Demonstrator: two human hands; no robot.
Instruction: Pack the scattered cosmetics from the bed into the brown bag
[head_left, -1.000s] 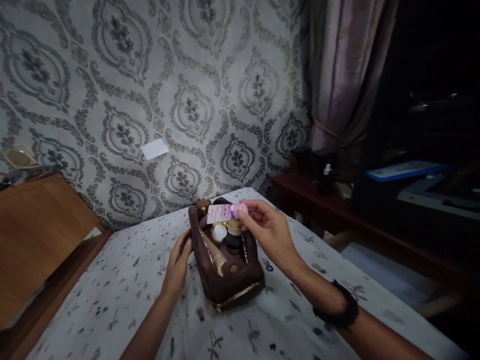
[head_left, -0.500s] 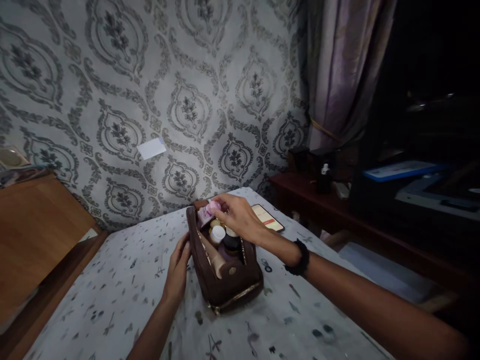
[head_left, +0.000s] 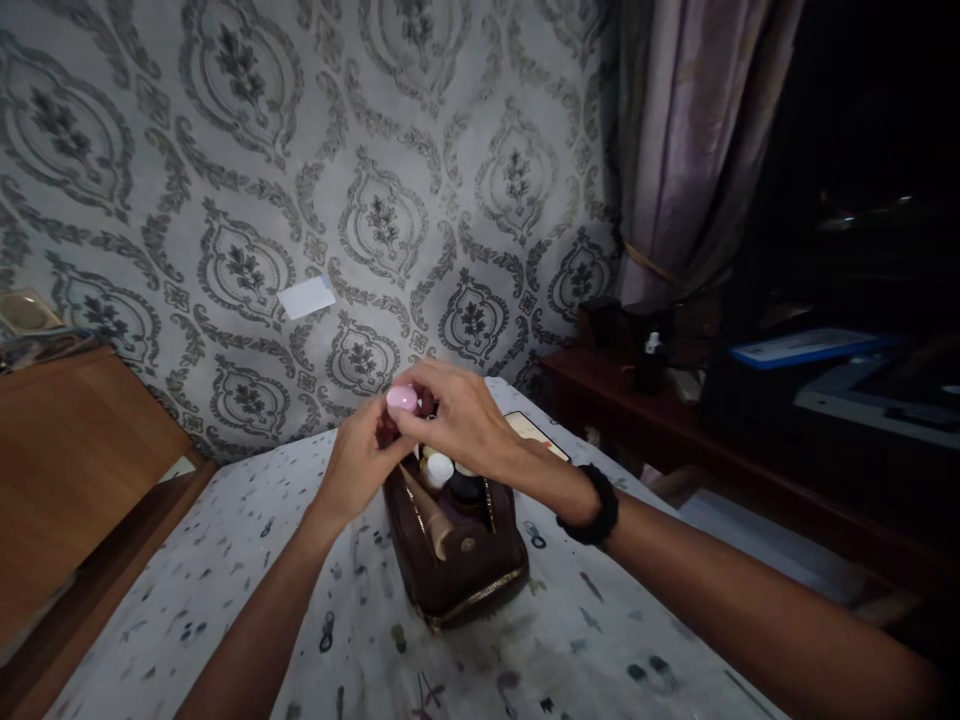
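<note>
A brown zip pouch [head_left: 465, 560] stands open on the patterned white bedsheet [head_left: 247, 560], with several small bottles [head_left: 442, 470] upright inside. My right hand [head_left: 465, 425] holds a pink tube by its pink cap [head_left: 403, 399] over the pouch's far end. My left hand [head_left: 358, 465] has its fingers at the same tube and the pouch's far left rim; the tube's body is hidden behind the fingers. A black band [head_left: 592, 505] circles my right wrist.
A phone [head_left: 534, 432] lies on the sheet just behind my right hand. A wooden cabinet [head_left: 75, 470] stands at the left, patterned wallpaper behind. A dark shelf [head_left: 675, 420] with a small bottle [head_left: 651, 358] and a curtain [head_left: 690, 150] are at the right.
My right hand carried the pink tube from above the pouch down to its far end. My left hand rose from the pouch's left side to the tube.
</note>
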